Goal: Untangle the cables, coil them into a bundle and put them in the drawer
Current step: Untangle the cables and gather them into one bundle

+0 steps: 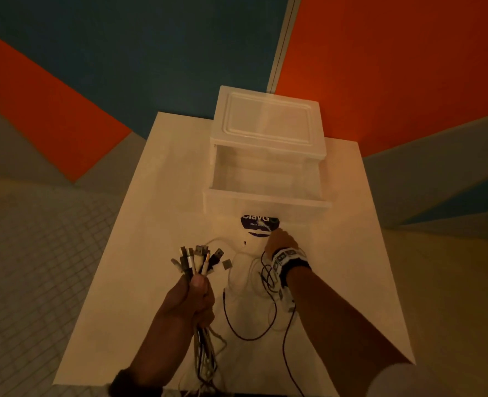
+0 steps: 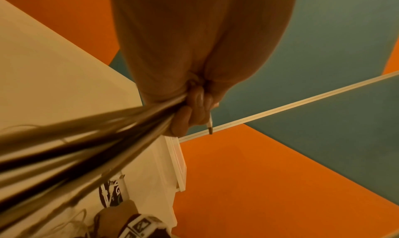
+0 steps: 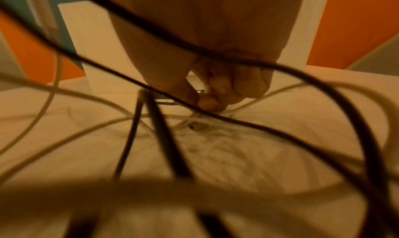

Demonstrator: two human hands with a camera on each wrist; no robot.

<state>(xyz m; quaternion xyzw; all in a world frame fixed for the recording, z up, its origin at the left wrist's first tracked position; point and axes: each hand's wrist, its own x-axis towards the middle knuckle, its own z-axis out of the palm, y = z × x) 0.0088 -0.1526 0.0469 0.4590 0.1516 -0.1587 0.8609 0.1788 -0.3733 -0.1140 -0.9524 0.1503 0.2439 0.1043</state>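
My left hand (image 1: 197, 286) grips a bundle of several black and white cables (image 1: 197, 260), plug ends fanned upward and tails hanging past the table's near edge. In the left wrist view my left hand (image 2: 194, 103) is fisted round the strands (image 2: 86, 139). My right hand (image 1: 278, 239) reaches down to the table in front of the drawer. The right wrist view shows my right hand (image 3: 202, 102) pinching a white cable (image 3: 248, 103) at the table surface. Loose black cable (image 1: 237, 328) and white cable (image 1: 245, 270) loops lie between my hands. The clear drawer (image 1: 265, 202) stands pulled open.
The translucent drawer unit (image 1: 265, 121) sits at the back of the white table (image 1: 156, 196), against an orange and blue wall. A dark round sticker (image 1: 258, 224) lies just before the drawer front. Tiled floor (image 1: 36, 267) drops away on the left.
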